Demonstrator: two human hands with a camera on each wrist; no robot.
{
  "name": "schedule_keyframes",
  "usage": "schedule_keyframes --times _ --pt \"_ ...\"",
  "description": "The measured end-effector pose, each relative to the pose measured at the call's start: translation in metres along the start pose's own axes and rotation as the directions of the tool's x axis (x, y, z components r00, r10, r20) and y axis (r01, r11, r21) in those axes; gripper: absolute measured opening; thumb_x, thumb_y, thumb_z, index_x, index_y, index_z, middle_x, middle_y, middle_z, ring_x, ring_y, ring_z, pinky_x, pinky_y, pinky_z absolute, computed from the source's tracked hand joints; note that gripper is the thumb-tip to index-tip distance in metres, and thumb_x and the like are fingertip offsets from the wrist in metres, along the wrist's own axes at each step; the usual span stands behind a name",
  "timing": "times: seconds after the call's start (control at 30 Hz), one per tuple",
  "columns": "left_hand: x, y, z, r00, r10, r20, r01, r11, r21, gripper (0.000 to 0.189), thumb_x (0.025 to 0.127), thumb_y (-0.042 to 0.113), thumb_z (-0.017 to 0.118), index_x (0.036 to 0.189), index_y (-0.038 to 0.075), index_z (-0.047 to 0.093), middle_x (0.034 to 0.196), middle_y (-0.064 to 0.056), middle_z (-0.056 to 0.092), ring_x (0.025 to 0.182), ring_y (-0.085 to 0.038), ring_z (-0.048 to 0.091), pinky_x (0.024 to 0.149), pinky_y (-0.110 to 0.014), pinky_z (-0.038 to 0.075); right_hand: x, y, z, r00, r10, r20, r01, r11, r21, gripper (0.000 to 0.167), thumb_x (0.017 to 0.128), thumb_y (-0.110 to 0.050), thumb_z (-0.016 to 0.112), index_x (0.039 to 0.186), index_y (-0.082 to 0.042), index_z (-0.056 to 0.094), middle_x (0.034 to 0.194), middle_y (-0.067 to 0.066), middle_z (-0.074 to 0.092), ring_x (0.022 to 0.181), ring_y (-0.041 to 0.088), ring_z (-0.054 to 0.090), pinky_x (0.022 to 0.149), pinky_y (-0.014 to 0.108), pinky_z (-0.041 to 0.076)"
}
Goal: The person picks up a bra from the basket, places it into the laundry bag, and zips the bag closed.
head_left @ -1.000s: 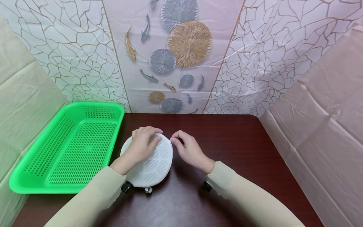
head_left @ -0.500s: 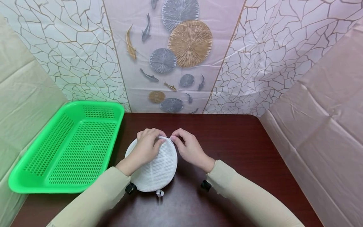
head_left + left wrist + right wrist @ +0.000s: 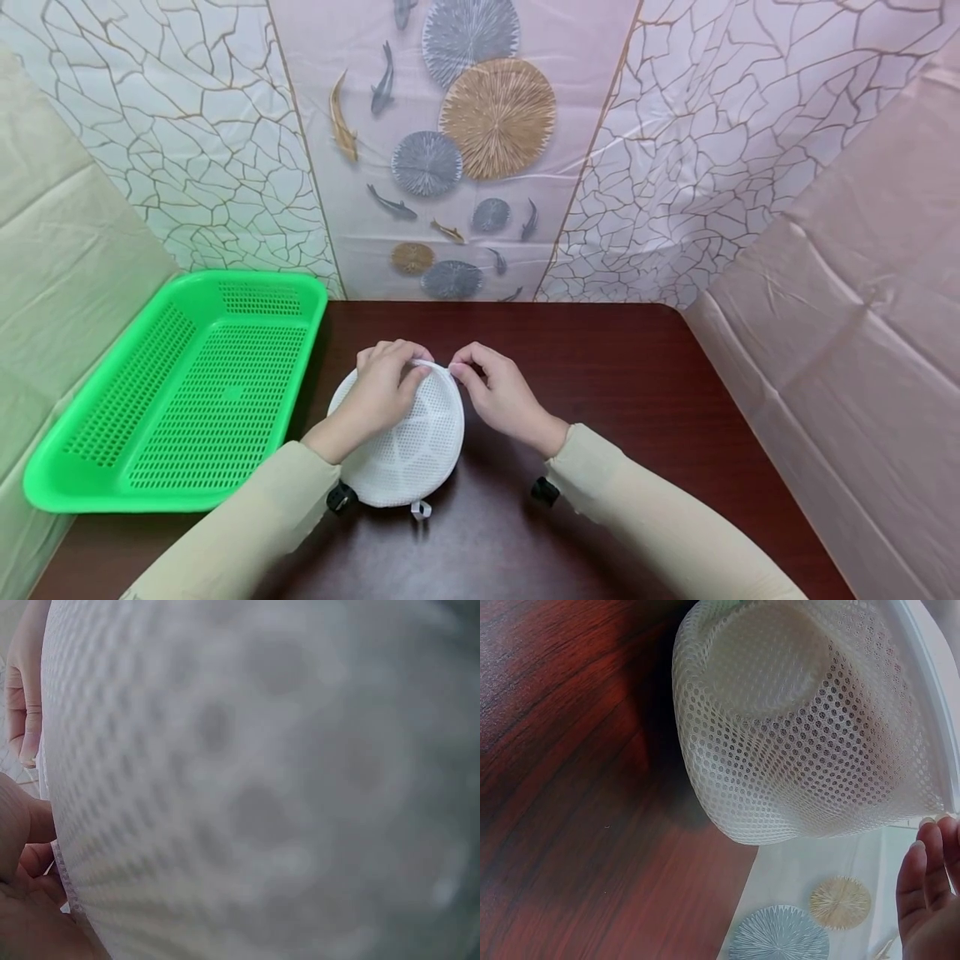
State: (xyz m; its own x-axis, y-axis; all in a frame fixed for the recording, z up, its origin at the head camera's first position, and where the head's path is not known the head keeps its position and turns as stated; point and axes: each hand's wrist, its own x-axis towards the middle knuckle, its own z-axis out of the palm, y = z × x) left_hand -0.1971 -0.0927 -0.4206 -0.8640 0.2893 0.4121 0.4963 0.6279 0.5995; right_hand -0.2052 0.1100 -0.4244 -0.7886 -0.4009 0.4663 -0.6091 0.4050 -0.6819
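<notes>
A round white mesh laundry bag [image 3: 408,446] stands on the dark table in front of the person. The left hand [image 3: 375,398] lies over its upper left part and grips the rim between thumb and fingers. At the rim's upper right, the right hand [image 3: 501,398] pinches a small bit of the edge between thumb and forefinger; the pinched piece is mostly hidden. In the right wrist view, the bag's mesh side [image 3: 780,772] bulges below a smooth white rim band [image 3: 930,682]. White mesh [image 3: 187,787] fills most of the left wrist view, blurred.
A green plastic basket [image 3: 303,392] with slotted walls stands on the left of the brown table [image 3: 600,367]. A small white loop [image 3: 421,510] sticks out from the bag's near edge. Patterned cloth [image 3: 667,167] hangs behind and pale cloth covers both sides.
The bag has shifted a little to the right and turned slightly, its loop moving right. My left hand has moved right along the rim and now grips it closer to my nearly still right hand.
</notes>
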Motion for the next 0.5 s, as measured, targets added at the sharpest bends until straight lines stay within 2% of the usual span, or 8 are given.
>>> schedule_keyframes --times 0.17,0.5 --pt "0.0009 0.0001 -0.0017 1.000 -0.008 -0.001 0.008 1.000 -0.011 0.007 0.091 0.011 0.065 0.098 0.012 0.066 0.098 0.000 0.064 0.097 -0.023 0.051 0.093 -0.048 0.026 -0.0014 0.0006 -0.0011 1.000 -0.004 -0.004 0.004 1.000 -0.001 0.005 0.096 -0.012 0.060 0.093 -0.013 0.063 0.084 -0.005 0.059 0.077 0.008 0.055 0.067 0.027 0.048" --pt "0.0022 -0.0046 -0.0043 0.998 -0.069 0.005 0.069 0.997 -0.031 0.008 0.093 0.011 0.064 0.100 0.012 0.065 0.100 0.001 0.064 0.098 -0.021 0.050 0.094 -0.047 0.024 -0.0032 0.0014 -0.0034 1.000 0.013 0.003 -0.013 1.000 -0.004 0.005 0.096 -0.013 0.060 0.093 -0.013 0.063 0.085 -0.006 0.059 0.078 0.007 0.056 0.069 0.027 0.049"
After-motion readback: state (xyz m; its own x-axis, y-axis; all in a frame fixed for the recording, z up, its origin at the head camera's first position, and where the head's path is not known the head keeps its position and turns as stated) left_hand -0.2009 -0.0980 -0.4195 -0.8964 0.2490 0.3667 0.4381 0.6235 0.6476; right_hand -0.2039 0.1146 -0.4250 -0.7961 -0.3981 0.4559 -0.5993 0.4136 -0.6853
